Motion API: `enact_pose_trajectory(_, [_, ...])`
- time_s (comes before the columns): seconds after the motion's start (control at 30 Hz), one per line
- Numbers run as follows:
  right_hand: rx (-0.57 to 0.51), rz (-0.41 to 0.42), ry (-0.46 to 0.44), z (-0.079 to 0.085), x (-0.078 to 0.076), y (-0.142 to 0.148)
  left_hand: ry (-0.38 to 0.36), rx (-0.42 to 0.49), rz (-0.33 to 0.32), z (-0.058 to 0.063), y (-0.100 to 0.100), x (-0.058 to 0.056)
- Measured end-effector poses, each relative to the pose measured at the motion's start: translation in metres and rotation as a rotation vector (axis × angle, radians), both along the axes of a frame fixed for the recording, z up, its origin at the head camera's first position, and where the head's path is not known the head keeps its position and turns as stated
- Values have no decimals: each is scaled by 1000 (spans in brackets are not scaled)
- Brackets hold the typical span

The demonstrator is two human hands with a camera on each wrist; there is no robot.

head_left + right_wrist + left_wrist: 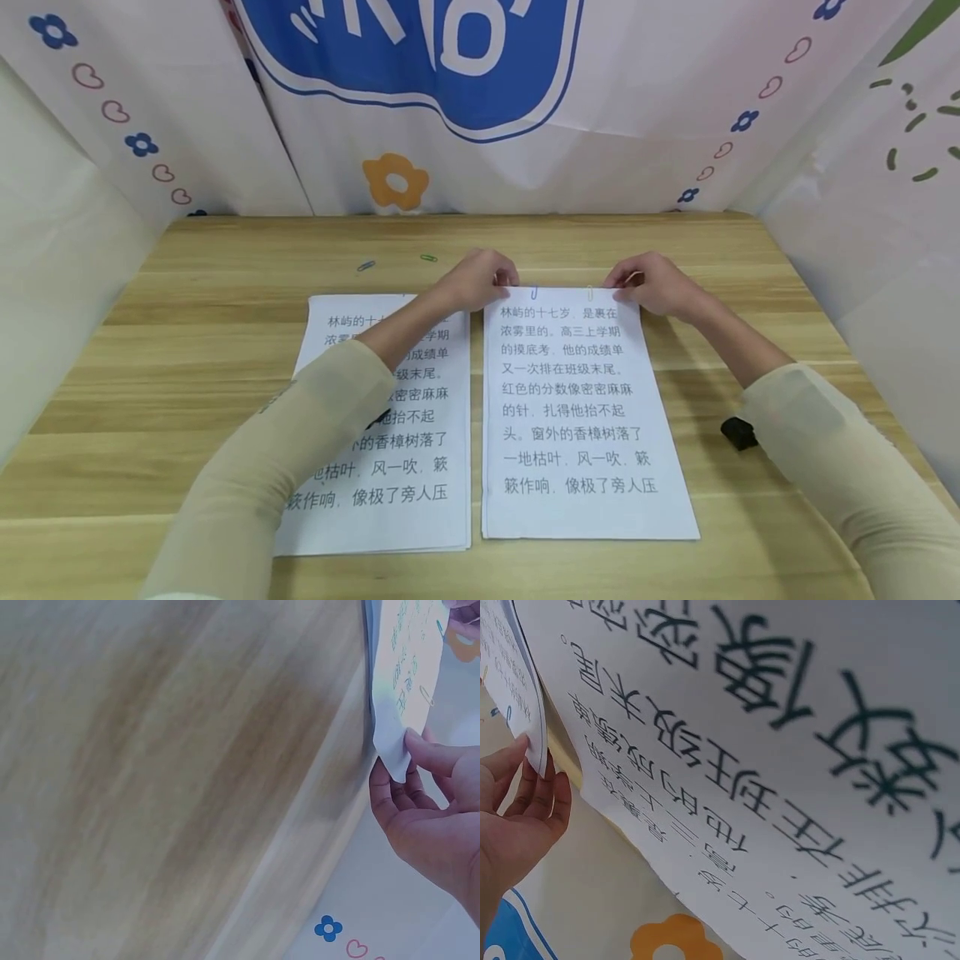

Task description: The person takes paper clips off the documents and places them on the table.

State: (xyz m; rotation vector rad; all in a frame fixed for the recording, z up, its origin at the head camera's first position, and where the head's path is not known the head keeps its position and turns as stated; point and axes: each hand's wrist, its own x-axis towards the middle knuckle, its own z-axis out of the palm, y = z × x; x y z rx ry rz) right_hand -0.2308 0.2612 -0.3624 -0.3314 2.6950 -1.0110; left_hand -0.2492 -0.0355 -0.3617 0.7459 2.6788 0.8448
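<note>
Nearest the person, two stacks of printed sheets lie side by side on the wooden table [187, 350]. The left stack [405, 500] sits partly under the left forearm; the right stack [585, 417] lies just beside it, its long edges almost touching the other's. A small black object [738, 433] rests on the table to the right of the right stack, near the right sleeve.

Farther up, both hands meet the top edge of the right stack. The left hand [480, 279] has its fingers curled and pinches the top left corner; the left wrist view shows its fingertips [544, 787] behind the paper edge. The right hand [652, 279] pinches the top right corner, thumb [435, 754] on one face and curled fingers on the other.

Between the hands, a blue paperclip [534, 292] and a pale paperclip [590, 292] sit on that top edge.

Beyond, a loose blue paperclip [366, 266] and a green paperclip [428, 258] lie on the bare wood, well apart from the stacks.
</note>
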Motion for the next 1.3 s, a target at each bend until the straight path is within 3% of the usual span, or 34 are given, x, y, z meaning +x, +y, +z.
enact_pose_trajectory(0.37, [17, -12, 20, 1, -1, 0, -4, 4, 2, 2, 6, 0])
enact_pose_trajectory(0.63, [-30, 12, 96, 6, -2, -15, -11, 27, 0, 1, 5, 0])
enact_pose_trajectory(0.93, [-62, 123, 198, 7, -10, -46, -9, 40, 3, 0, 3, 0])
enact_pose_trajectory(1.3, [-37, 210, 213, 5, -16, -71, -6, 63, -13, 1, 0, 0])
